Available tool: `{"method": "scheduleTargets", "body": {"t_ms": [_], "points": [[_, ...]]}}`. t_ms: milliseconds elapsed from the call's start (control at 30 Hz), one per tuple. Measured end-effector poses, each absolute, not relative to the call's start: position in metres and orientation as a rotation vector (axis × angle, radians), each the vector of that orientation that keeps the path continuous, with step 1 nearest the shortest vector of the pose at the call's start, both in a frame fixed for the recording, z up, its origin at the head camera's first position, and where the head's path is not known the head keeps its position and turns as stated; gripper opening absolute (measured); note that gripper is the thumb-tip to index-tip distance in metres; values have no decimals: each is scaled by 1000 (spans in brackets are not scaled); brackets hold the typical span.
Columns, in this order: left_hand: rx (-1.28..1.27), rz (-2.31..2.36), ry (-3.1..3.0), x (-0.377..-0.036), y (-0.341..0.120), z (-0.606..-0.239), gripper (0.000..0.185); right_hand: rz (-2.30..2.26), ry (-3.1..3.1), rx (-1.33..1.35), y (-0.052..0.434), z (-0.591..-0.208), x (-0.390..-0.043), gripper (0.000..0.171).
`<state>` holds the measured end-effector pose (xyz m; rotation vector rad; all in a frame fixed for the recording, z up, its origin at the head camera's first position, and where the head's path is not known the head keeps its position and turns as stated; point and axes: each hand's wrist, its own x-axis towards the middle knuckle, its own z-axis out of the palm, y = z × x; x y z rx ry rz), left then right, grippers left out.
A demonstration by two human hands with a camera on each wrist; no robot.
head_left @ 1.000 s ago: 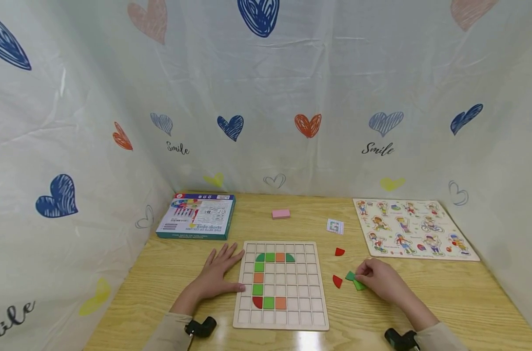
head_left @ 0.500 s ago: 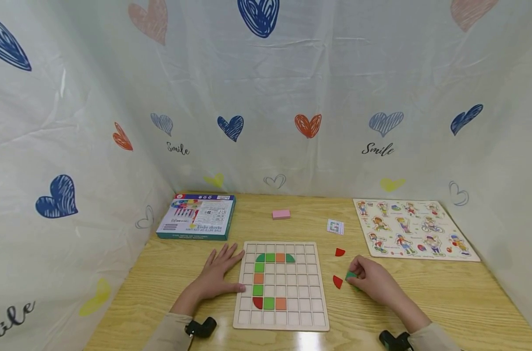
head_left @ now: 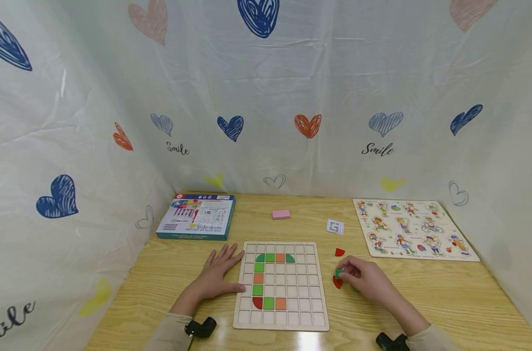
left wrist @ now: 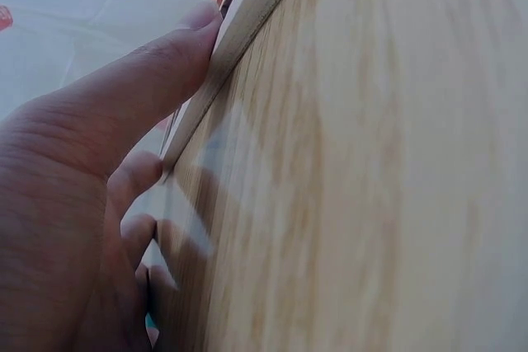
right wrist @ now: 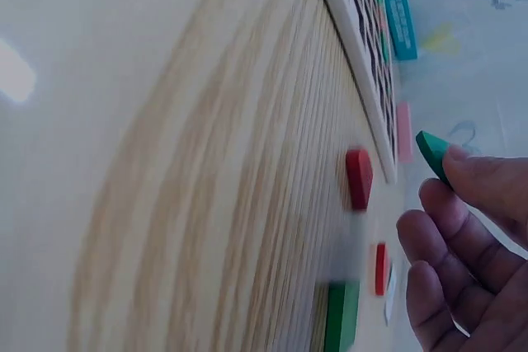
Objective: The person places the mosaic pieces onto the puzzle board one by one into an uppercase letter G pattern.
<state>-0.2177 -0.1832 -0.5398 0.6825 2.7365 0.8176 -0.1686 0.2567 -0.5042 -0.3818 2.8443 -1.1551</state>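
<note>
My left hand (head_left: 215, 274) lies spread at the left side of the white grid board (head_left: 293, 319), its thumb touching the edge. In the left wrist view that thumb (left wrist: 157, 72) overlaps the board's rim. My right hand (head_left: 368, 278) pinches a dark green block (right wrist: 433, 154) between thumb and fingers, raised off the table. Below it are a red quarter-circle block (head_left: 337, 282) and, mostly hidden from the head view, a light green block (right wrist: 341, 315). Another red quarter-circle block (head_left: 339, 252) lies farther back. Green, orange and red blocks form a C-like outline on the board.
A small pattern card (head_left: 335, 226) and a pink block (head_left: 281, 214) lie behind the board. A flat box (head_left: 197, 217) stands at the back left, and a picture puzzle board (head_left: 415, 229) at the back right. Heart-printed sheeting surrounds the wooden table.
My right hand has taken the dark green block from beside the light green one and moved left with it, over the nearer red block. The left hand has stayed in place.
</note>
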Motion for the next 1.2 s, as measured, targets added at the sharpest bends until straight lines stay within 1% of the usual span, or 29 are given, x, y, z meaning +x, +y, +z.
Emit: {"method": "scheduleTargets", "body": {"t_ms": [167,633,967,1200], "points": [[677,817,2737,-218,-183,-541,100,-1224,2760,-504,240,-504,-166,9],[704,804,2745,-219,-184,-540,99,-1299,2522,-670,180,-513,-152,5],[693,808,2740,-218,-184,-539,98,-1260,2555,-638,155,-518,-148,6],[693,814,2740,-217,-184,-538,98,-1106,2623,-656,148,-520,-149,10]]}}
